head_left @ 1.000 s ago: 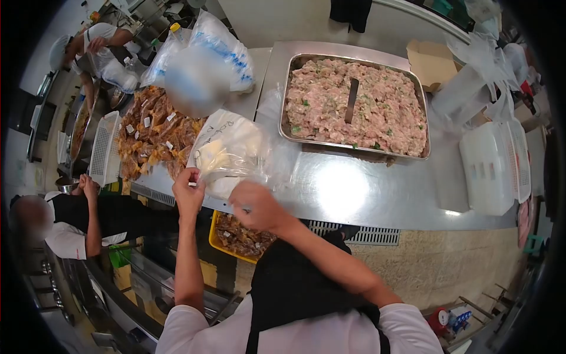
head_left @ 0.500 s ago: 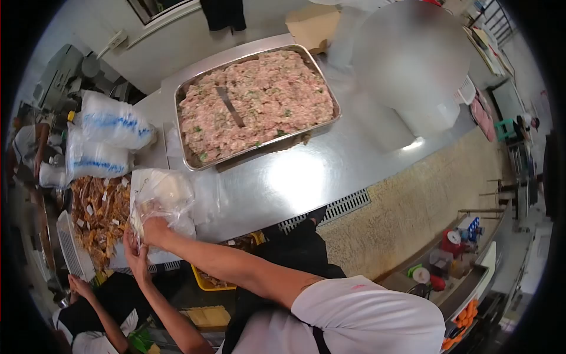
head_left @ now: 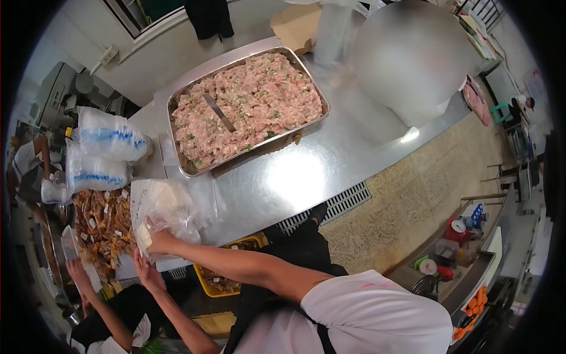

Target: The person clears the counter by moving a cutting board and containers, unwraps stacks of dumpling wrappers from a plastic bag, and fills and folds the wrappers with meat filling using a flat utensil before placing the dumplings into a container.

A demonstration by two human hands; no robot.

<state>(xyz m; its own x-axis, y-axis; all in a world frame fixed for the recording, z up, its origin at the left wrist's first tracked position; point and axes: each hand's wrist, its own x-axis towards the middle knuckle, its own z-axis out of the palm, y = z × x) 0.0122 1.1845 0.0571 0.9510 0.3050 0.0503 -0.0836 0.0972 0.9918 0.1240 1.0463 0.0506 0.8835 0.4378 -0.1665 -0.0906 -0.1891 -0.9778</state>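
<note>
A clear plastic bag [head_left: 183, 206] with pale, flat, round pieces inside lies at the steel table's near left end. My right hand [head_left: 160, 241] reaches into the bag's mouth, with its fingers partly covered by the plastic. A pale piece shows beside those fingers; what they grip is unclear. Below it, my left hand [head_left: 148, 272] is at the bag's lower edge, its fingers curled upward against the plastic. Beyond the bag, a large metal tray [head_left: 247, 148] holds pink minced meat [head_left: 259, 94] with green bits. A flat metal spatula [head_left: 219, 112] stands in the meat.
Packs of clear plastic containers [head_left: 112, 138] stand at the left, above brown pieces of food [head_left: 103, 230]. A co-worker's hand [head_left: 79, 277] is near a white basket. A yellow crate [head_left: 206, 286] sits below the table edge. A large blurred area covers the upper right.
The view has shifted slightly. My left hand has moved a little down and right, while my right hand stays at the bag. The co-worker's hand has moved up toward the white basket.
</note>
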